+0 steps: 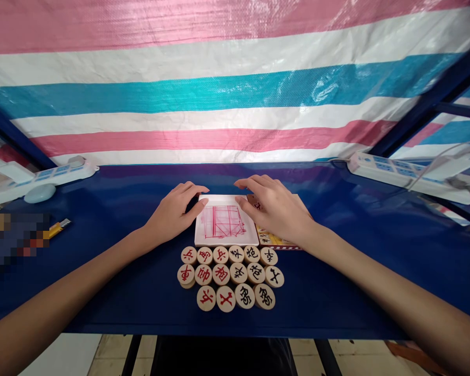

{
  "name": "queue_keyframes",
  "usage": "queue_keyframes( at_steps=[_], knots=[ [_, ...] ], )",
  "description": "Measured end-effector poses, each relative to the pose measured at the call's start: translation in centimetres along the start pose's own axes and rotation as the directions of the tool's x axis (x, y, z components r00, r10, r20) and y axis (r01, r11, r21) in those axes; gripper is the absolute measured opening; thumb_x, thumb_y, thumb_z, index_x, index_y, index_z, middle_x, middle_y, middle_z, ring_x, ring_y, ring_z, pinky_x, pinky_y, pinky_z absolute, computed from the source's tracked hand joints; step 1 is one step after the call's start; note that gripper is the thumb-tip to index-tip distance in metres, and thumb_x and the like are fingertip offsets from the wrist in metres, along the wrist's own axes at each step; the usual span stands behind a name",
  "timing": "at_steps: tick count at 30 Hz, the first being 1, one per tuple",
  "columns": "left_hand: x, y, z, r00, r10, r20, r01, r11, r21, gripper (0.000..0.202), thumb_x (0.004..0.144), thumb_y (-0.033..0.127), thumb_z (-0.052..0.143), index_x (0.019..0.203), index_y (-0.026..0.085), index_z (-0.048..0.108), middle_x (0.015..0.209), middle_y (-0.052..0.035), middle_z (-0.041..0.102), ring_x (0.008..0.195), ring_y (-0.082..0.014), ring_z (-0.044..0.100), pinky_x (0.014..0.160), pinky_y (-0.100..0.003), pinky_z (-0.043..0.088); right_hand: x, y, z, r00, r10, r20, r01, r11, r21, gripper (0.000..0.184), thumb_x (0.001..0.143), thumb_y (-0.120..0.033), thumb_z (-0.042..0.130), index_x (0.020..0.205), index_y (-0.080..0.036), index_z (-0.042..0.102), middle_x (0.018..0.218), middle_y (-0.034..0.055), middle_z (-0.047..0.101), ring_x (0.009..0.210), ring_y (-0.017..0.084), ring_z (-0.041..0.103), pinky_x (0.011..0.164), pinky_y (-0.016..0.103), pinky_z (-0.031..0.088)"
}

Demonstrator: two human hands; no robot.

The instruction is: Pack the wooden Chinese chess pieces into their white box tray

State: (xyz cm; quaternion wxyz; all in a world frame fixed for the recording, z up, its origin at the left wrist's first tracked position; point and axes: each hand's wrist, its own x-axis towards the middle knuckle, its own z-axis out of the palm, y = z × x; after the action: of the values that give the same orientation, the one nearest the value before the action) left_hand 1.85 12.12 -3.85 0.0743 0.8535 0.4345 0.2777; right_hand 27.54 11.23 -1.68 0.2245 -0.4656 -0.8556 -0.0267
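Observation:
A folded white sheet printed with a red grid [225,221] lies in the middle of the blue table [360,261]. My left hand [176,211] rests at its left edge, fingers apart, thumb touching the sheet. My right hand [276,209] lies at its right edge, fingers spread over a small box [276,241] beside the sheet. Just in front of the sheet sit several round wooden chess pieces [230,277] in three rows, some marked in red, some in black.
A white power strip [43,177] lies at the back left, another power strip [407,175] with a cable at the back right. A yellow utility knife [58,227] sits at the left. A striped tarp [219,89] hangs behind the table.

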Motion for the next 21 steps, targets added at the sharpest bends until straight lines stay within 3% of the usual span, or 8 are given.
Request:
queue_keyframes(
  at_steps=[4, 10, 21],
  knots=[
    [0.0, -0.2, 0.1, 1.0, -0.011, -0.006, 0.011, 1.0, -0.009, 0.03, 0.104, 0.035, 0.041, 0.125, 0.024, 0.058, 0.105, -0.0035, 0.062, 0.101, -0.0195, 0.057, 0.09, -0.035, 0.046, 0.0, 0.0, -0.4, 0.998, -0.049, 0.033, 0.046, 0.997, 0.068, 0.021, 0.094, -0.033, 0.055, 0.109, -0.023, 0.065, 0.118, 0.0068, 0.066, 0.109, 0.025, 0.057, 0.09, 0.041, 0.043],
    [0.1, -0.4, 0.2, 1.0, -0.003, -0.007, 0.003, 1.0, -0.011, 0.028, 0.102, 0.035, 0.044, 0.124, 0.024, 0.059, 0.103, -0.0038, 0.062, 0.1, -0.02, 0.057, 0.089, -0.035, 0.046, -0.1, 0.5, 0.9, 0.989, -0.075, 0.126, 0.056, 0.988, 0.147, 0.025, 0.086, -0.037, 0.066, 0.11, -0.029, 0.069, 0.125, 0.0068, 0.063, 0.118, 0.03, 0.054, 0.097, 0.052, 0.039],
    [0.1, -0.3, 0.3, 0.999, 0.008, -0.034, -0.009, 1.0, -0.029, 0.026, 0.101, 0.033, 0.047, 0.122, 0.024, 0.061, 0.103, -0.0036, 0.064, 0.099, -0.0199, 0.059, 0.089, -0.035, 0.048, 0.3, 0.1, 1.1, 0.995, -0.008, 0.095, -0.014, 0.974, 0.227, 0.007, 0.084, -0.025, 0.066, 0.081, -0.028, 0.072, 0.118, 0.0035, 0.067, 0.115, 0.03, 0.056, 0.095, 0.053, 0.039]
  ],
)
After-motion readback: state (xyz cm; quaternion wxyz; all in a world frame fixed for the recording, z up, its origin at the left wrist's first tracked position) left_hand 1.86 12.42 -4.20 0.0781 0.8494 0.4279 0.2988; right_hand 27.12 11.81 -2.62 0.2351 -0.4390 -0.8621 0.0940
